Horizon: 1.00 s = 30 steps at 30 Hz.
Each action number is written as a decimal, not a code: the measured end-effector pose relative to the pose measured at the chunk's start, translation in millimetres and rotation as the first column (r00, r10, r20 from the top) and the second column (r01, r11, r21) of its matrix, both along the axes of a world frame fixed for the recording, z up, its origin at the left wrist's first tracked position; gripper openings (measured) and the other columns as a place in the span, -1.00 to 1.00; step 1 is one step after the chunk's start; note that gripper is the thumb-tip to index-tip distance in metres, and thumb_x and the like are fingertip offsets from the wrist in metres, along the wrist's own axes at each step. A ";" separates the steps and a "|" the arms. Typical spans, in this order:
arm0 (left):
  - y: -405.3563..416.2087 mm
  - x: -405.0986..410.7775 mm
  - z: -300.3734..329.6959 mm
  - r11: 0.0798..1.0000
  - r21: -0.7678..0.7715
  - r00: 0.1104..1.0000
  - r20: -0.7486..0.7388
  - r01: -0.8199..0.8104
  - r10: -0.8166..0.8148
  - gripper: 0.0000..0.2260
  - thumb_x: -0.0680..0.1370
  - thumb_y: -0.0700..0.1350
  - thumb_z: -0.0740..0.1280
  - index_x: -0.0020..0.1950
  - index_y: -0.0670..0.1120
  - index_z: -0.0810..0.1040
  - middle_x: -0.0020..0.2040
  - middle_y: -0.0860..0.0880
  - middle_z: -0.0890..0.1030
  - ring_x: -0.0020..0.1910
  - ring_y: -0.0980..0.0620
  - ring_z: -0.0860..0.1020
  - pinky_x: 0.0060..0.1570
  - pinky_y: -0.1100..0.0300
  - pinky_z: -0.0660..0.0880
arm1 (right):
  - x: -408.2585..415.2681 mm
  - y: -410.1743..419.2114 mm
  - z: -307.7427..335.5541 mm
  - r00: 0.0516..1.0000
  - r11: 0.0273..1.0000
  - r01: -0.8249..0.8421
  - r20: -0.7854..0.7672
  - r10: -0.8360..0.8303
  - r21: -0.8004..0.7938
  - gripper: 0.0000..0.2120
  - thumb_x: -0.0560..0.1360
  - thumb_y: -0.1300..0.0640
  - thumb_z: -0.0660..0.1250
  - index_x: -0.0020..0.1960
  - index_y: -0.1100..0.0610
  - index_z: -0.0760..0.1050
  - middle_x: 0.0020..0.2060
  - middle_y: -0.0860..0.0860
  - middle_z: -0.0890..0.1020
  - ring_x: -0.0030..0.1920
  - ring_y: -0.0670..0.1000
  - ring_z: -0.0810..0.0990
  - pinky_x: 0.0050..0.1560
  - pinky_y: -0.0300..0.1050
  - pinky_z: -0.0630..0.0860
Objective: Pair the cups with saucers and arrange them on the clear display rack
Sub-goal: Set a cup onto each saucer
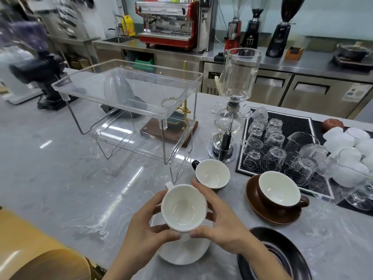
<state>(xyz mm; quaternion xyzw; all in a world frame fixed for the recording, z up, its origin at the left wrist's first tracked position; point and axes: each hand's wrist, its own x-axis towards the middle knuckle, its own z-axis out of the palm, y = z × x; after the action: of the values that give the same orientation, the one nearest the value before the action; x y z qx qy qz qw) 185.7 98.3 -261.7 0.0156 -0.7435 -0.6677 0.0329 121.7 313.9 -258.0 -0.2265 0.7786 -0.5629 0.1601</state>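
Both hands — the left hand [145, 225] and the right hand [220, 223] — are wrapped around the white cup [184, 208], holding it just above the white saucer [184, 251] on the counter [60, 178]. It looks smooth, hard and breakable (maybe slippery) — best held by its sides.

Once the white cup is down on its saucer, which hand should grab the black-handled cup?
Probably the right hand: its fingers already lie beside the black-handled cup. The left hand sits across the white cup, farther away.
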 end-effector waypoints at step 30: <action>-3.7 6.7 -5.3 0.973 0.204 0.954 0.296 -0.111 0.047 -0.71 0.65 -0.16 0.28 0.18 0.16 0.70 0.09 -0.03 0.76 0.06 -0.02 0.72 -0.09 0.18 0.65 | 15.5 -10.6 -4.0 1.000 0.990 -0.031 0.003 0.031 0.138 -0.02 0.24 0.07 0.63 0.47 -0.31 0.15 0.45 -0.36 0.24 0.46 -0.40 0.19 0.46 -0.41 0.20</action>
<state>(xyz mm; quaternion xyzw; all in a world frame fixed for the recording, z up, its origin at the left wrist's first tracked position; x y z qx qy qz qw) 192.4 94.6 -267.0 0.1465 -0.6611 -0.7341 -0.0510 137.3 303.3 -262.1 -0.2269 0.8119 -0.5052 0.1845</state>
